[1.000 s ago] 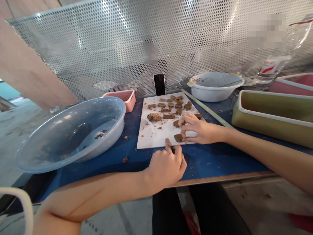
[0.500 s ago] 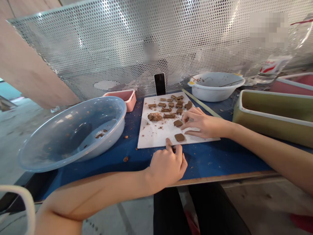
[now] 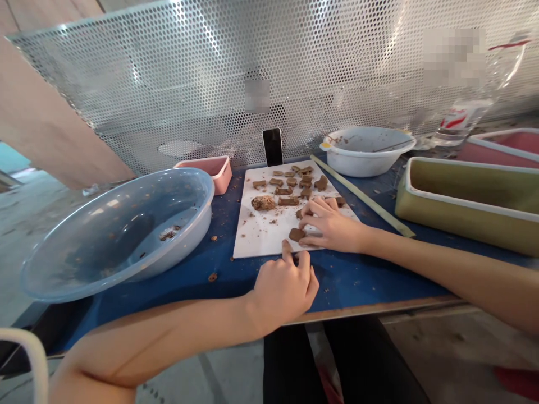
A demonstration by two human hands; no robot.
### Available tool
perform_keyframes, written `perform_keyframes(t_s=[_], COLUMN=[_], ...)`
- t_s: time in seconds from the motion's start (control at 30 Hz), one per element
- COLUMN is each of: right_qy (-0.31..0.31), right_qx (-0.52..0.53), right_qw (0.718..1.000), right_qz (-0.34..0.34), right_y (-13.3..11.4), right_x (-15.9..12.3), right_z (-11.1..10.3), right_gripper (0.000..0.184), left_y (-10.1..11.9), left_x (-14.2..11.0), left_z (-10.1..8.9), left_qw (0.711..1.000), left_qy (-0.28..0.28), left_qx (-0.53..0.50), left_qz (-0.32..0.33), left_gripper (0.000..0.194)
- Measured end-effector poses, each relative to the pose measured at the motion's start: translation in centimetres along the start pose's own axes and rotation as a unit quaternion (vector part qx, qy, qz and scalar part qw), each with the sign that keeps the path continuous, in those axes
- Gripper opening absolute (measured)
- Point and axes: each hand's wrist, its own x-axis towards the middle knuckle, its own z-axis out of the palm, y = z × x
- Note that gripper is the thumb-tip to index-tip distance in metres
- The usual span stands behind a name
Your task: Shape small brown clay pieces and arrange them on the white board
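Note:
A white board [image 3: 248,241] bears several small brown clay pieces, some block-shaped and some bone-like. My right hand [image 3: 332,227] is low over the board's right part, fingers bent, with thumb and a fingertip at the edge of a flat squarish clay piece [image 3: 297,234]. Its fingers partly cover another clay piece [image 3: 298,214]. My left hand [image 3: 286,286] is at the board's front edge, index finger stretched onto the board and the other fingers curled; a dark spot shows between them, but what they hold is hidden. A rough crumbly clay lump [image 3: 263,203] lies left of the pieces.
A large blue basin [image 3: 197,216] stands left, a pink tray [image 3: 223,178] behind it. A phone [image 3: 273,147] leans on the perforated metal screen. Right are a pale strip [image 3: 366,199], white basin [image 3: 362,164], olive planter [image 3: 463,209] and clear bottle [image 3: 458,120]. Crumbs dot the blue table [image 3: 362,280].
My right hand has moved left and closer to my left hand, and the squarish piece has shifted left with it. A clay piece behind my right hand has come into view. My left hand is nearly still.

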Motion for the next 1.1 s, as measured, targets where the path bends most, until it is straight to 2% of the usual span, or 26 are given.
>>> perform_keyframes(t_s=[0.1,0.17,0.27,0.37,0.47,0.53,0.77,0.97,1.1], right_qy=[0.000,0.010,0.012,0.006,-0.005,-0.016,-0.071,-0.067,-0.085], right_qx=[-0.006,0.000,0.018,0.045,0.063,0.063,0.027,0.005,0.034], right_qw=[0.999,0.999,0.998,0.996,0.993,0.992,0.990,0.991,0.990], right_qz=[-0.034,-0.043,-0.052,-0.078,-0.098,-0.109,-0.120,-0.120,-0.103], right_y=[0.1,0.5,0.8,0.8,0.8,0.9,0.7,0.4,0.2], right_x=[-0.2,-0.3,-0.5,-0.5,-0.5,-0.6,-0.5,-0.4,-0.1], right_z=[0.0,-0.3,-1.0,-1.8,-2.2,-2.2,-1.6,-1.4,-1.5], right_gripper=[0.030,0.030,0.033,0.032,0.034,0.038,0.046,0.049,0.046], left_y=[-0.5,-1.4,-3.2,-5.0,-6.4,-7.1,-8.7,-9.1,-9.3], left_x=[0.3,1.0,2.5,4.0,5.0,5.5,6.8,7.3,7.4], left_z=[-0.4,-0.6,-0.4,0.3,0.7,0.7,1.2,1.8,1.9], left_qw=[1.000,0.998,0.987,0.970,0.944,0.936,0.932,0.934,0.936], left_qy=[0.009,0.035,0.081,0.114,0.084,0.073,0.054,0.061,0.051], left_qx=[-0.010,-0.036,-0.128,-0.212,-0.315,-0.339,-0.357,-0.349,-0.346], left_qz=[-0.009,-0.022,-0.052,-0.042,-0.045,-0.058,-0.041,-0.038,-0.037], left_gripper=[0.039,0.034,0.023,0.029,0.031,0.032,0.017,0.013,0.013])
